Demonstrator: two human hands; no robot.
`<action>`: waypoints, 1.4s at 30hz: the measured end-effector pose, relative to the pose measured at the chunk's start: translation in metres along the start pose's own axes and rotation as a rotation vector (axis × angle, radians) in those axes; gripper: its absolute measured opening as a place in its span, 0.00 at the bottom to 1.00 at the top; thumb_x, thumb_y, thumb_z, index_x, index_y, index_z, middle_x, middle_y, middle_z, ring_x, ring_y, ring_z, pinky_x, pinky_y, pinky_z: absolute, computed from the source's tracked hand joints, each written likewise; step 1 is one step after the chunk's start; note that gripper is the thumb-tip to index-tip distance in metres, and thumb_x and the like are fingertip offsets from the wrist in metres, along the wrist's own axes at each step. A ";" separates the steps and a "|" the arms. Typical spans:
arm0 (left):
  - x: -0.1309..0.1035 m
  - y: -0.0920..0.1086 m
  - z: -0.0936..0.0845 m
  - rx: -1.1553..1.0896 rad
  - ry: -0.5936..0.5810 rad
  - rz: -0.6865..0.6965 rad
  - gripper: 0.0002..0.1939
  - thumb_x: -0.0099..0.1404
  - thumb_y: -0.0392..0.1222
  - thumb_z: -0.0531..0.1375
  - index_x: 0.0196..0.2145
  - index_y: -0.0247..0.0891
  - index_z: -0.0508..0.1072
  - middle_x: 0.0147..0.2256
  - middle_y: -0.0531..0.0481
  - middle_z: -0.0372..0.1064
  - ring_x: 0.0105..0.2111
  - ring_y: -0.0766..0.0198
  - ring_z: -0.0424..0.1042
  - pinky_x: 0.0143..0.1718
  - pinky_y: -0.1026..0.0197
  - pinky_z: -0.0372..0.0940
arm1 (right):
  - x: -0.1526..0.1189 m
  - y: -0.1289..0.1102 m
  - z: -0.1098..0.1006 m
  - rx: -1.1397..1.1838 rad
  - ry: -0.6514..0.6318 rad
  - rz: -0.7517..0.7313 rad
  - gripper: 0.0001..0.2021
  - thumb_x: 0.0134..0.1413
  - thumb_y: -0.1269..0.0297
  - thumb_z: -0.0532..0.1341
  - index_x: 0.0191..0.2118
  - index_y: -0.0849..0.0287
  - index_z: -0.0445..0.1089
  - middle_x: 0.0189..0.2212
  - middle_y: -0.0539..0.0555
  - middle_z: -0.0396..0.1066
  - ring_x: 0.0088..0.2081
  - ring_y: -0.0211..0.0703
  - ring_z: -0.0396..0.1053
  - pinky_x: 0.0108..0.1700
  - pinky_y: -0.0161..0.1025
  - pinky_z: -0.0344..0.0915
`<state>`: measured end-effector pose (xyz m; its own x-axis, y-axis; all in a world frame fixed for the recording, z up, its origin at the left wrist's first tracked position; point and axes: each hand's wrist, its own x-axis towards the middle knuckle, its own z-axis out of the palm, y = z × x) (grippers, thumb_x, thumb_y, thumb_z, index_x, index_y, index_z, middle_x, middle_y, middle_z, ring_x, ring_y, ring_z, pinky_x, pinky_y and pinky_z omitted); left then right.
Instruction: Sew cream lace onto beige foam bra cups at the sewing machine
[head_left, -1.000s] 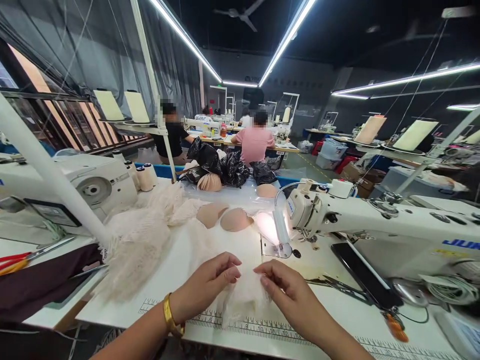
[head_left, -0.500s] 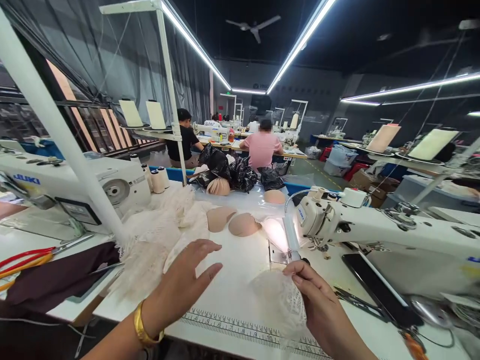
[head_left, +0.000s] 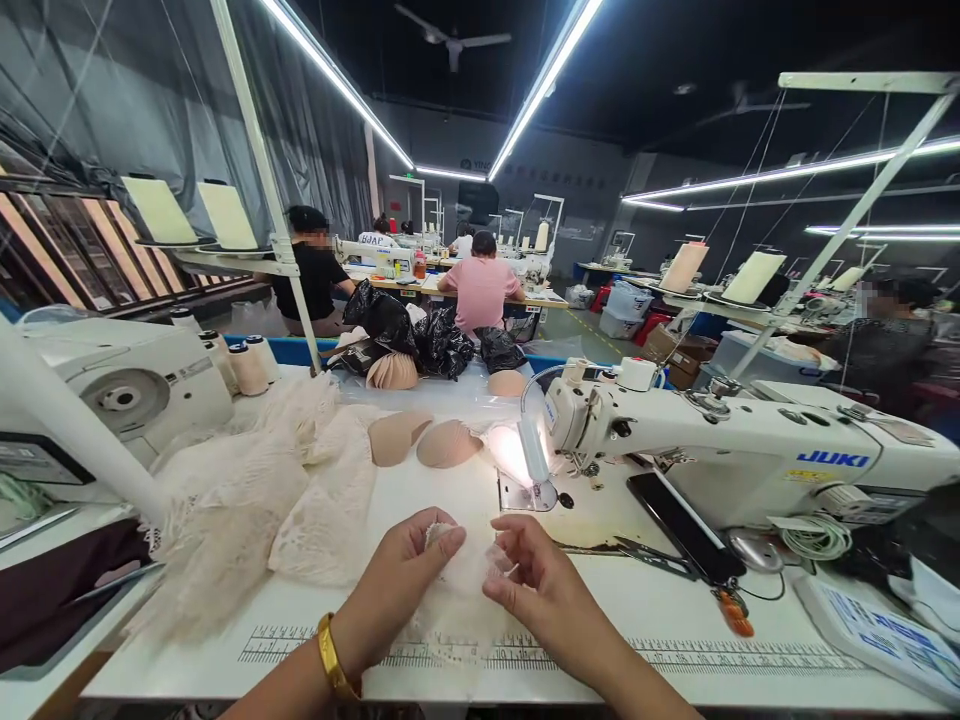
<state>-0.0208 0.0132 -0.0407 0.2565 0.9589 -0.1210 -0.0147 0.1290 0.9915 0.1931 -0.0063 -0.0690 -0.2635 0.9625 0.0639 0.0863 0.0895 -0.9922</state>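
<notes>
A sheer white lace piece [head_left: 469, 575] hangs between my hands above the front of the sewing table. My left hand [head_left: 409, 570], with a gold bracelet at the wrist, pinches its upper left edge between thumb and fingers. On the other side, my right hand [head_left: 536, 585] has its fingers curled about the lace edge, some of it showing between thumb and fingers. Just beyond stands the sewing machine [head_left: 600, 420], its lamp lighting the needle plate [head_left: 517, 492]. Two beige bra cups [head_left: 448, 445] lie behind the lace piece, left of the needle.
A heap of cream lace [head_left: 225, 500] covers the table's left side. Scissors [head_left: 656, 555], a phone [head_left: 686, 525] and a mouse [head_left: 754, 550] lie at right. A printed ruler [head_left: 645, 655] runs along the front edge. Black plastic bags [head_left: 442, 340] sit behind; co-workers sit farther off.
My left hand has gone from open over the table to pinching the lace piece. My right hand has moved left with the lace. The view has turned right.
</notes>
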 end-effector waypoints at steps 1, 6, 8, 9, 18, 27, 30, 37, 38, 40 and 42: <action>0.000 0.000 0.002 0.030 0.026 0.036 0.27 0.58 0.65 0.69 0.29 0.38 0.69 0.28 0.54 0.64 0.29 0.64 0.59 0.30 0.64 0.57 | 0.001 -0.003 0.003 -0.065 0.017 -0.013 0.15 0.61 0.50 0.66 0.47 0.53 0.69 0.36 0.50 0.67 0.38 0.44 0.65 0.41 0.40 0.61; -0.002 -0.001 0.000 0.074 -0.006 -0.013 0.25 0.59 0.65 0.66 0.29 0.40 0.64 0.24 0.56 0.63 0.24 0.65 0.59 0.27 0.64 0.58 | 0.007 -0.012 0.006 -0.074 -0.013 -0.020 0.21 0.66 0.42 0.59 0.32 0.56 0.67 0.28 0.48 0.65 0.34 0.43 0.63 0.40 0.39 0.59; 0.006 0.003 -0.011 0.273 -0.125 -0.047 0.26 0.63 0.67 0.61 0.29 0.42 0.61 0.19 0.59 0.58 0.20 0.65 0.57 0.23 0.64 0.54 | 0.011 -0.009 0.003 0.021 -0.032 0.025 0.23 0.66 0.40 0.59 0.32 0.56 0.66 0.28 0.48 0.67 0.33 0.42 0.64 0.41 0.39 0.59; 0.013 0.006 -0.019 0.458 -0.128 0.009 0.24 0.66 0.66 0.59 0.30 0.42 0.63 0.20 0.57 0.63 0.21 0.64 0.62 0.23 0.63 0.57 | 0.013 -0.007 0.001 0.063 -0.033 0.057 0.24 0.65 0.39 0.59 0.31 0.56 0.66 0.28 0.48 0.68 0.32 0.41 0.64 0.40 0.39 0.59; 0.115 0.018 -0.101 1.318 0.290 0.315 0.09 0.72 0.42 0.62 0.45 0.35 0.76 0.47 0.39 0.75 0.54 0.48 0.72 0.58 0.43 0.64 | 0.031 0.021 -0.002 0.172 0.013 0.152 0.27 0.58 0.32 0.62 0.30 0.55 0.65 0.26 0.50 0.74 0.26 0.41 0.68 0.31 0.39 0.58; 0.116 0.023 -0.110 1.349 0.395 0.427 0.09 0.71 0.40 0.60 0.32 0.36 0.75 0.34 0.44 0.75 0.42 0.53 0.74 0.51 0.48 0.66 | 0.029 0.013 -0.004 0.201 -0.008 0.136 0.26 0.61 0.35 0.62 0.31 0.56 0.64 0.27 0.49 0.74 0.29 0.41 0.70 0.32 0.38 0.60; 0.113 0.038 -0.110 1.252 0.452 0.487 0.09 0.67 0.39 0.59 0.28 0.39 0.73 0.33 0.41 0.76 0.41 0.50 0.74 0.51 0.49 0.65 | 0.029 0.010 -0.005 0.208 0.003 0.138 0.26 0.61 0.36 0.62 0.32 0.57 0.65 0.29 0.50 0.74 0.29 0.40 0.70 0.33 0.38 0.61; 0.062 0.063 -0.068 0.568 0.443 0.451 0.17 0.68 0.56 0.60 0.43 0.40 0.71 0.35 0.49 0.74 0.35 0.57 0.74 0.39 0.57 0.69 | 0.031 0.005 -0.009 0.268 0.037 0.136 0.25 0.59 0.37 0.64 0.34 0.57 0.66 0.27 0.50 0.76 0.29 0.42 0.72 0.33 0.38 0.60; 0.051 0.060 -0.058 0.426 0.328 0.403 0.18 0.66 0.57 0.63 0.41 0.40 0.71 0.33 0.50 0.73 0.34 0.58 0.73 0.37 0.59 0.69 | 0.031 0.005 -0.009 0.281 0.041 0.139 0.25 0.60 0.37 0.64 0.35 0.57 0.67 0.28 0.51 0.76 0.30 0.42 0.72 0.34 0.37 0.60; 0.034 0.047 -0.038 0.261 0.156 0.315 0.19 0.64 0.58 0.65 0.39 0.39 0.72 0.32 0.51 0.72 0.33 0.59 0.71 0.37 0.59 0.68 | 0.031 0.004 -0.009 0.333 0.047 0.128 0.27 0.61 0.35 0.62 0.36 0.58 0.69 0.30 0.53 0.77 0.31 0.42 0.73 0.34 0.38 0.61; 0.025 0.034 -0.025 0.215 0.069 0.240 0.19 0.64 0.58 0.65 0.37 0.38 0.73 0.31 0.51 0.72 0.33 0.59 0.71 0.36 0.59 0.67 | 0.030 0.003 -0.008 0.369 0.041 0.100 0.29 0.61 0.32 0.59 0.37 0.59 0.70 0.33 0.56 0.78 0.32 0.43 0.73 0.34 0.38 0.62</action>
<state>-0.0388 0.0481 -0.0114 0.2038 0.9714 0.1219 0.1392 -0.1520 0.9785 0.1935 0.0252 -0.0694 -0.2323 0.9719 -0.0379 -0.2437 -0.0959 -0.9651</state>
